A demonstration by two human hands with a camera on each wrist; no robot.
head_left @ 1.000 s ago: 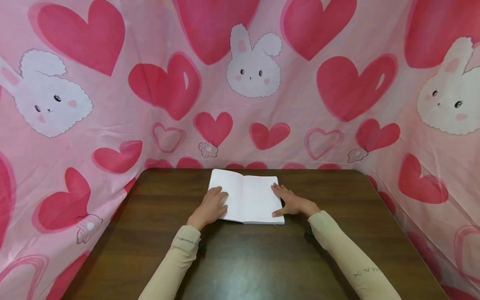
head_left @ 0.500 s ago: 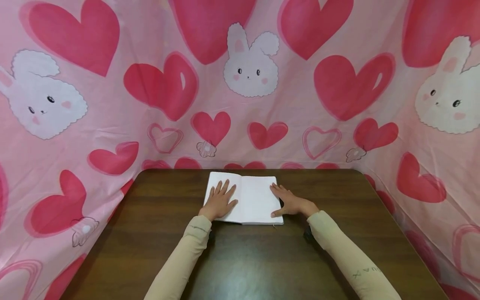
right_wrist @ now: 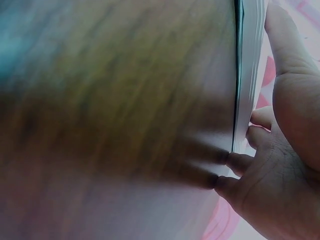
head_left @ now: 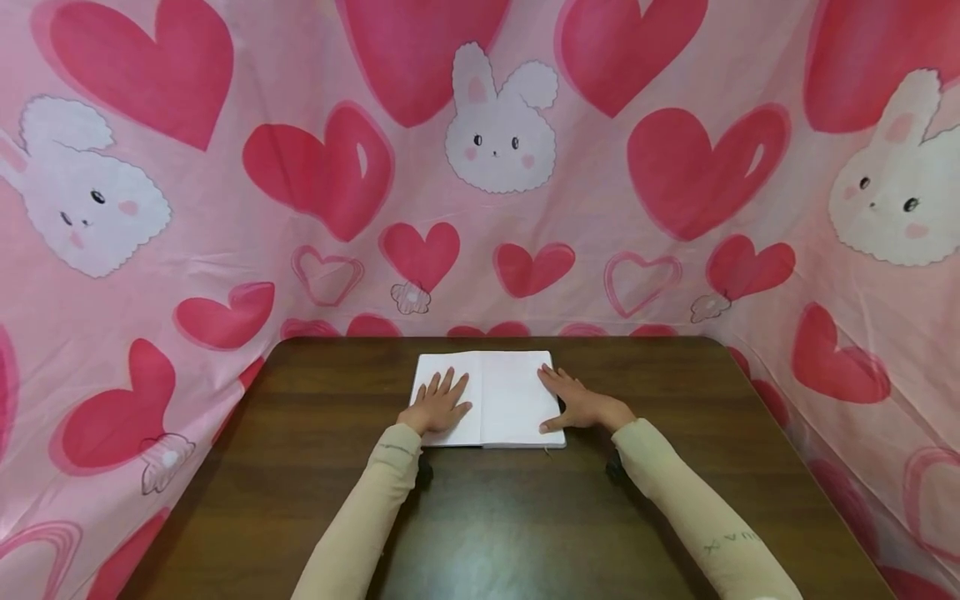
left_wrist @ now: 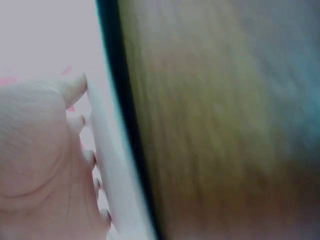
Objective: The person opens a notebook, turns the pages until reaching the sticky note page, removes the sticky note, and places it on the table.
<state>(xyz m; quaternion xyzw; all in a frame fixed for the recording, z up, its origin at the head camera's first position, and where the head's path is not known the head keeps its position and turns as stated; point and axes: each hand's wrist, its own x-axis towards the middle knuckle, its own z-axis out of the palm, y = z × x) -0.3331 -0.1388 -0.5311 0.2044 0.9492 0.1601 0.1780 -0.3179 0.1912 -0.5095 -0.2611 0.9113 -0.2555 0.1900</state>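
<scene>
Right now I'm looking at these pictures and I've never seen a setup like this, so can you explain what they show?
There's no machine here: a person works bare-handed. The wide picture comes from a camera on the head, looking forward and down; the two blurry close-ups come from cameras on the wrists. On the brown table lies an open book. The left hand touches its left page, fingers spread; the right hand touches the book's right edge, thumb and fingers apart. Neither seems to grip it. Pink heart-patterned cloth hangs behind.
</scene>
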